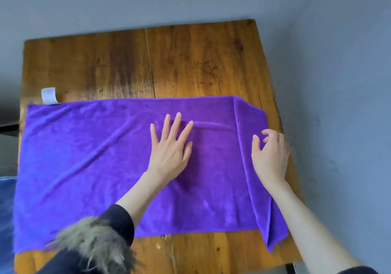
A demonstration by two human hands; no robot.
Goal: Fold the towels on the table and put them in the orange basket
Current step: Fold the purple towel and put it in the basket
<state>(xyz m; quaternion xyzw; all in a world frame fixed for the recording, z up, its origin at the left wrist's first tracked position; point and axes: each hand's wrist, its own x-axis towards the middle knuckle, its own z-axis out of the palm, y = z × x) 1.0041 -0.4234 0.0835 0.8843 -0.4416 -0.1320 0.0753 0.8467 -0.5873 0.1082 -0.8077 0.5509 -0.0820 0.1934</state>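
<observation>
A purple towel [95,163] lies spread across the near half of the wooden table [169,62]. Its right end is turned over in a narrow folded strip. My left hand [170,148] presses flat on the towel near its middle, fingers spread. My right hand [269,155] hovers at the folded right edge with fingers curled and apart, touching or just above the cloth; nothing is clearly pinched. A white label [49,95] sticks out at the towel's far left corner. No orange basket is in view.
A grey wall stands behind the table and along its right side. The table's far half shows bare wood. Something blue [6,210] sits past the table's left edge. A fur-trimmed dark sleeve [95,246] covers my left forearm.
</observation>
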